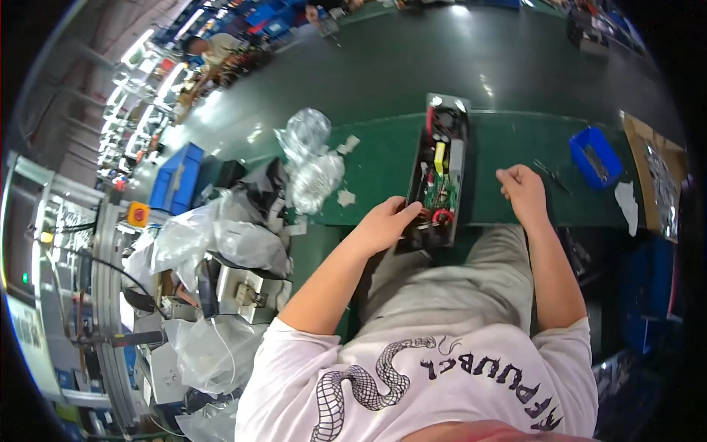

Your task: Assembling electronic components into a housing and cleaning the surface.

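A long, narrow open metal housing (448, 102) lies across the front edge of the green table, its near end sticking out over my lap. Inside it are a green circuit board (441, 193), a yellow part (440, 158), a grey block (456, 156) and red and black wires. My left hand (390, 223) grips the housing's left wall near its close end, thumb over the rim. Held above the table to the right of the housing, my right hand (524, 193) has its fingers curled into a pinch; whatever is in them is too small to tell.
Thin tweezers or pliers (552, 177) lie right of my right hand, before a blue bin (595, 158) of small parts. A cardboard box (655, 177) stands far right. Clear plastic bags (317, 180) and a blue tray (176, 178) are at left. Another person (213, 51) sits far left.
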Demonstrator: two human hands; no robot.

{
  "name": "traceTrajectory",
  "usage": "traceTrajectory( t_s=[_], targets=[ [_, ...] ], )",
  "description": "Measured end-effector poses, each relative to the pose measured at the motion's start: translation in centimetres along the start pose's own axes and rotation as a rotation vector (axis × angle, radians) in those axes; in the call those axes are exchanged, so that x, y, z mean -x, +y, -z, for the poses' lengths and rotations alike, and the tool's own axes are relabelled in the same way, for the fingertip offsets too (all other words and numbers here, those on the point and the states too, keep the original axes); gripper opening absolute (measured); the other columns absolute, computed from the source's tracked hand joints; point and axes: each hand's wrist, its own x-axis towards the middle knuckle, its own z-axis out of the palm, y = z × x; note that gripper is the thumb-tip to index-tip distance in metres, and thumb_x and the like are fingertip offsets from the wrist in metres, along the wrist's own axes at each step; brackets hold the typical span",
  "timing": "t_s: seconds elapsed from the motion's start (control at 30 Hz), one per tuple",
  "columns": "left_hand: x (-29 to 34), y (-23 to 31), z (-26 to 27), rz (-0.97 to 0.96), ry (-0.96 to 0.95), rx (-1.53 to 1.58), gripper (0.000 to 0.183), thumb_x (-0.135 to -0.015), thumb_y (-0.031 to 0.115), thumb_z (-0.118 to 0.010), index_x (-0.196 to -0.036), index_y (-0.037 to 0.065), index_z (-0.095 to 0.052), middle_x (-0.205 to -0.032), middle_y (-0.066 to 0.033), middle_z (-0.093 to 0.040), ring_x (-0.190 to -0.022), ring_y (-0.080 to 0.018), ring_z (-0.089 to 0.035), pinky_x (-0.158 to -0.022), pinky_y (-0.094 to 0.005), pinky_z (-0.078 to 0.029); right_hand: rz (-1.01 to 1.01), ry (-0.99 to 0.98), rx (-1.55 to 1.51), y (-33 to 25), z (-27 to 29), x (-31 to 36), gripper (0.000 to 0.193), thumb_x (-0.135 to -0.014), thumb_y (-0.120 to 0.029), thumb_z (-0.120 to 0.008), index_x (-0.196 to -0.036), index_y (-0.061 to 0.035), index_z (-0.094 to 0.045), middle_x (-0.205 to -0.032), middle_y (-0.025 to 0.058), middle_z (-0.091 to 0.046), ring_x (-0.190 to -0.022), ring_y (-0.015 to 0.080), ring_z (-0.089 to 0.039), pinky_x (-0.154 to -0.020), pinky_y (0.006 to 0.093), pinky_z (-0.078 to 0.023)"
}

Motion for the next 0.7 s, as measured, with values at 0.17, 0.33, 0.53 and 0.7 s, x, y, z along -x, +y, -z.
traceTrajectory(
  t_s=[0.17, 0.33, 0.53, 0.7],
  targets=[
    [0.2, -2.3, -5.7, -0.36, -0.375, 0.442, 0.048, -0.102, 0.024, -0.057, -0.14, -0.004, -0.045, -0.126, -0.0091, -0.059, -0.112, -0.0148, -0.053, -0.098, -0.0303, -0.043, -0.078, -0.028, -0.143, 2.7, 0.8, -1.8, 0.022, -0.094, -0.023, -0.068, -0.083, -0.0045, -0.061, -0.065, -0.0009, -0.054, -0.059, 0.0072, -0.049, -0.055, 0.0235, -0.038],
    [0.7, 1.0, -5.8, -0.463, -0.167, -0.008, 0.021, -0.092, 0.012, -0.068, -0.109, 0.0, -0.068, -0.1, -0.0075, -0.069, -0.09, -0.0144, -0.064, -0.081, -0.0273, -0.051, -0.167, -0.009, -0.455, 6.2, 2.7, -3.6, 0.02, -0.093, -0.023, -0.071, -0.086, -0.0061, -0.062, -0.065, -0.0009, -0.054, -0.055, 0.0064, -0.045, -0.051, 0.024, -0.035],
    [-11.1, -0.7, -0.9, -0.329, 0.669, 0.494, 0.065, -0.086, 0.028, -0.075, -0.134, -0.002, -0.042, -0.136, -0.021, -0.046, -0.128, -0.0296, -0.045, -0.101, -0.041, -0.043, -0.058, -0.111, -0.866, 7.3, 3.1, -4.2, 0.023, -0.099, -0.013, -0.061, -0.079, -0.0095, -0.049, -0.057, -0.0004, -0.045, -0.048, 0.0088, -0.038, -0.048, 0.0252, -0.03],
    [-15.4, 0.3, 0.3, -0.307, 0.188, 0.664, 0.053, -0.084, 0.014, -0.076, -0.129, -0.001, -0.052, -0.112, -0.0083, -0.065, -0.095, -0.02, -0.065, -0.084, -0.0322, -0.052, -0.069, -0.133, -0.847, 7.8, 3.2, -4.5, 0.023, -0.099, -0.011, -0.061, -0.079, -0.0103, -0.049, -0.057, -0.0005, -0.044, -0.048, 0.0089, -0.038, -0.048, 0.0255, -0.03]
  ],
)
